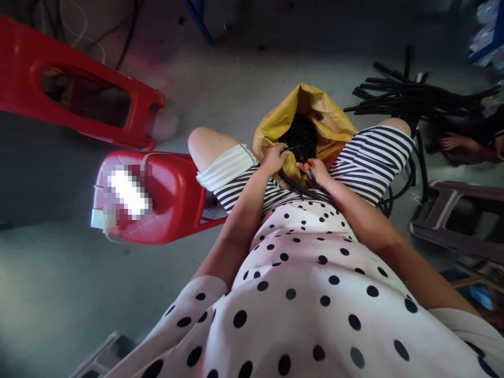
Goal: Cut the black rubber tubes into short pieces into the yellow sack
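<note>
Between my knees stands an open yellow sack (pixel 334 126) holding a mass of small black pieces (pixel 301 134). My left hand (pixel 274 159) is closed at the sack's near rim, pinching the end of a thin black strip (pixel 291 148). Close beside it, my right hand (pixel 317 172) is wrapped round a small tool with an orange part (pixel 306 166) and a dark handle; its exact kind is too small to make out. More long black strips (pixel 295 186) lie across my lap under both hands.
A pile of black strips (pixel 405 97) lies on the floor at the right, near another person's foot (pixel 454 142). Red plastic stools (pixel 173 205) stand at the left, one bearing a blurred-out white object (pixel 129 194). A brown stool (pixel 441 220) is at the right.
</note>
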`<action>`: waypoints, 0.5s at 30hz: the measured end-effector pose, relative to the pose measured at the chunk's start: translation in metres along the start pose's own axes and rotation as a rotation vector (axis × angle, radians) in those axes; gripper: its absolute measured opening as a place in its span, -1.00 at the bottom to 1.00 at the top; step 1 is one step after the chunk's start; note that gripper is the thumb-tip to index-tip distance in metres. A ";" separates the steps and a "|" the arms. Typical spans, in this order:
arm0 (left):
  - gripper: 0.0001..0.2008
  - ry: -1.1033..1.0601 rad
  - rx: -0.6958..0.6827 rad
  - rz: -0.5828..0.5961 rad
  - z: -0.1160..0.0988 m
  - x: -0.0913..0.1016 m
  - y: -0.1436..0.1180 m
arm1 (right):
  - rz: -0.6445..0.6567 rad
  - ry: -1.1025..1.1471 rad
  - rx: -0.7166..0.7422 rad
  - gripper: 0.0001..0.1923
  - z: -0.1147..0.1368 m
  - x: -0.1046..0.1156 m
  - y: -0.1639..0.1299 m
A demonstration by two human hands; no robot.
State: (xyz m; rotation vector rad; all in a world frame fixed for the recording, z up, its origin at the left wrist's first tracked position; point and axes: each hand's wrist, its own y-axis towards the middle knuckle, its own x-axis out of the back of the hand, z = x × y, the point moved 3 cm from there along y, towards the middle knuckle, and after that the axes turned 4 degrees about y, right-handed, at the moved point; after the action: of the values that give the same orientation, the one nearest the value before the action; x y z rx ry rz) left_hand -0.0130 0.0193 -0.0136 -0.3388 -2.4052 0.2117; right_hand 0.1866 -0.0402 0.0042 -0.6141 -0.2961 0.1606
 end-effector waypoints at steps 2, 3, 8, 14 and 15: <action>-0.76 -0.016 0.009 -0.019 0.000 0.001 0.001 | 0.000 0.006 0.001 -0.38 0.001 -0.001 -0.001; -0.77 -0.025 0.010 -0.025 -0.001 0.001 0.000 | -0.012 0.018 0.000 -0.38 0.001 -0.001 -0.002; -0.77 -0.157 0.024 0.254 -0.018 -0.006 -0.012 | -0.155 0.207 -0.038 -0.42 0.007 0.003 0.002; -0.80 -0.307 0.138 0.429 -0.026 -0.008 -0.026 | -0.307 0.345 -0.014 -0.41 0.010 0.012 0.004; -0.81 -0.321 0.169 0.402 -0.023 -0.007 -0.025 | -0.321 0.343 -0.011 -0.41 0.010 0.013 0.003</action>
State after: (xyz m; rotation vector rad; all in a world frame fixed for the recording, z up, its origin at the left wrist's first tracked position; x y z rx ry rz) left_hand 0.0030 -0.0056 0.0057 -0.7577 -2.5839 0.6926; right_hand 0.1952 -0.0289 0.0132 -0.5862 -0.0604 -0.2539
